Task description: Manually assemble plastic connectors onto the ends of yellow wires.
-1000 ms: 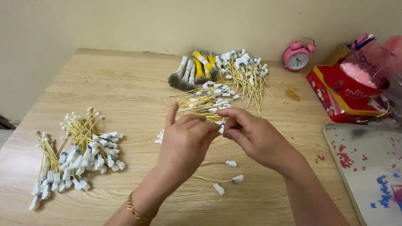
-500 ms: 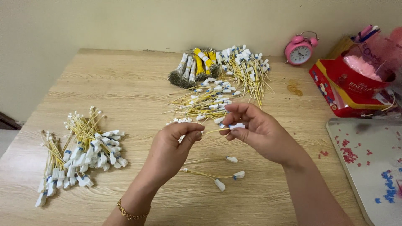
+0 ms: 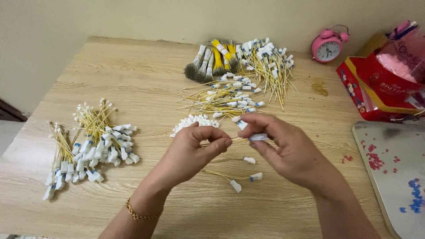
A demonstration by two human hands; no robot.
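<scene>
A: What are the hands holding?

B: They are holding a thin yellow wire (image 3: pixel 237 140) with a small white plug (image 3: pixel 258 137) on its end. It is sitting in the middle of the frame, just above the table (image 3: pixel 133 75). The left hand (image 3: pixel 190 152) is pinching the bare end with thumb and finger pressed together on it. The right hand (image 3: pixel 283 148) is squeezing its fingers shut on the plug.

A: Is the wire hard to hold?

B: I think it is very light and bendy, so it is likely flopping if held far from the tip. The plug looks hard and tiny, so pinching it by its sides seems best. Pulling hard could be popping the wire out.

A: What is lying around?

B: A few loose wires (image 3: pixel 241 170) are lying just under the hands. A little heap of white plugs (image 3: pixel 195 121) is sitting just above the left hand. More wires (image 3: pixel 230 97) are spreading out above that. Tied bundles (image 3: pixel 88 144) are resting at the left of the frame. A pink clock (image 3: pixel 326 46) is standing at the upper right, near a red box (image 3: pixel 376 95)
</scene>
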